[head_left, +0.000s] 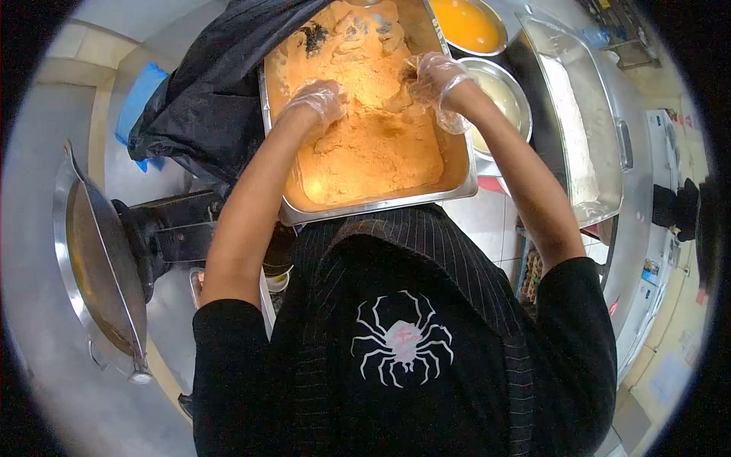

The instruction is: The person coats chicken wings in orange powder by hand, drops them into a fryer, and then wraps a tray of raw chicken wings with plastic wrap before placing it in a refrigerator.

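A deep steel tray point(381, 202) in front of me holds a thick layer of orange-tan, flour-like powder point(373, 156). Both my hands wear clear plastic gloves. My left hand point(324, 100) rests at the powder's surface left of the middle, its fingers curled inward; whether anything is in them is hidden. Over the tray's right side, my right hand point(435, 80) has its fingers bent together around something brownish that I cannot make out. Dark bits point(312, 36) lie on the powder toward the far left.
Right of the tray stand a bowl of orange liquid point(468, 27) and a bowl of pale liquid point(495, 99). A long steel pan point(613, 183) with white powder is farther right. Black plastic point(205, 91) drapes over the tray's left edge. A wide round pan point(68, 251) sits at left.
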A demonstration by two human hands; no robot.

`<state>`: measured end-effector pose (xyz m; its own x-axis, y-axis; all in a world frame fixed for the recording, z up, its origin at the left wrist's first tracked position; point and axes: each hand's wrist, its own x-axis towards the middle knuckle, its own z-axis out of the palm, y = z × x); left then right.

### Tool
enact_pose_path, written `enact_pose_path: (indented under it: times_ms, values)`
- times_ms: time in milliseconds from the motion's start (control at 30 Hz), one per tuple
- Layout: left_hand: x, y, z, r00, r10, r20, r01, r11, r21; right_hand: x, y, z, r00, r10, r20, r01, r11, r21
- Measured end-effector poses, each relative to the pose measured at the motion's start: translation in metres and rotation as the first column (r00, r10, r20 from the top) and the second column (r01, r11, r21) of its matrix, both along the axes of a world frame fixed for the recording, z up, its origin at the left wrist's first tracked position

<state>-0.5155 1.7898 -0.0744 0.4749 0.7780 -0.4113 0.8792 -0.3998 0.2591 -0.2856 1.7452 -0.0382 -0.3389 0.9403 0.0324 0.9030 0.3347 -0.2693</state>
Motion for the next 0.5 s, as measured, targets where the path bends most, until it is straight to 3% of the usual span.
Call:
enact_pose_path:
  times_ms: [67,133,233,267,333,400,433,467,500]
  values:
    - [0.001,0.003,-0.015,0.998,-0.016,0.067,0.015,1.0,0.012,-0.006,0.0,0.003,1.0,-0.025,-0.004,0.024,0.996,-0.088]
    - [0.009,0.023,-0.057,0.971,-0.161,-0.177,0.147,0.985,-0.093,-0.008,-0.002,0.007,0.998,-0.057,-0.003,0.055,0.983,-0.175]
    - [0.022,0.021,-0.052,0.95,-0.181,-0.254,0.16,0.982,-0.103,-0.006,0.0,0.01,0.997,-0.065,-0.029,0.06,0.988,-0.145]
    - [0.022,0.02,-0.049,0.949,-0.184,-0.256,0.163,0.981,-0.102,-0.006,0.001,0.012,0.997,-0.059,-0.054,0.047,0.976,-0.213]
    - [0.022,0.014,-0.025,0.963,-0.172,-0.208,0.169,0.985,-0.03,0.002,0.003,0.007,0.995,-0.063,-0.081,0.038,0.959,-0.28]
    - [0.01,0.019,-0.023,0.969,-0.169,-0.178,0.175,0.984,0.023,0.02,0.008,-0.008,0.996,0.093,-0.007,-0.091,0.99,0.111]
    - [0.006,0.015,-0.006,0.976,-0.163,-0.145,0.175,0.981,0.078,0.02,0.012,-0.008,0.996,0.092,-0.01,-0.09,0.99,0.11]
    - [0.0,0.015,0.015,0.999,-0.034,-0.013,0.033,0.996,-0.084,0.021,0.018,-0.007,0.998,-0.039,-0.048,0.037,0.999,-0.032]
    - [0.001,0.014,0.029,0.999,-0.038,-0.015,0.036,0.996,-0.085,0.013,0.017,0.01,0.989,-0.144,-0.025,0.138,0.977,-0.161]
